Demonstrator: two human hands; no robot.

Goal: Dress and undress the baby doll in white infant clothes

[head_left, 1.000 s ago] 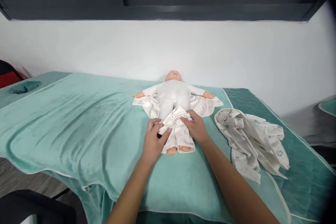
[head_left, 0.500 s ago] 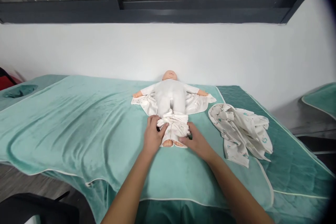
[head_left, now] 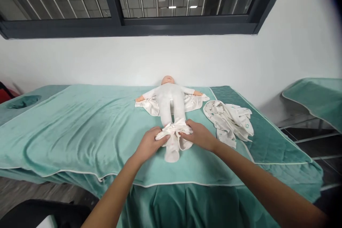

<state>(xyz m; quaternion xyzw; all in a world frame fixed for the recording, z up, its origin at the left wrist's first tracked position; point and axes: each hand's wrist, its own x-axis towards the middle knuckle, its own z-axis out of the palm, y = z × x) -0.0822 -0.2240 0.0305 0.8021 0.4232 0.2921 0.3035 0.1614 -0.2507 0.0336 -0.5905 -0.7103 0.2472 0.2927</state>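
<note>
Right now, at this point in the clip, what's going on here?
A person's left hand and right hand grip white trousers bunched around the lower legs of a doll. The doll lies on a green cover with its arms spread out and its head toward the wall. A pale cloth shows beneath its arms, and a printed garment lies crumpled to the right, untouched by either hand.

Matt cloth trousers (head_left: 175, 128), velvety sheet (head_left: 80, 124)
</note>
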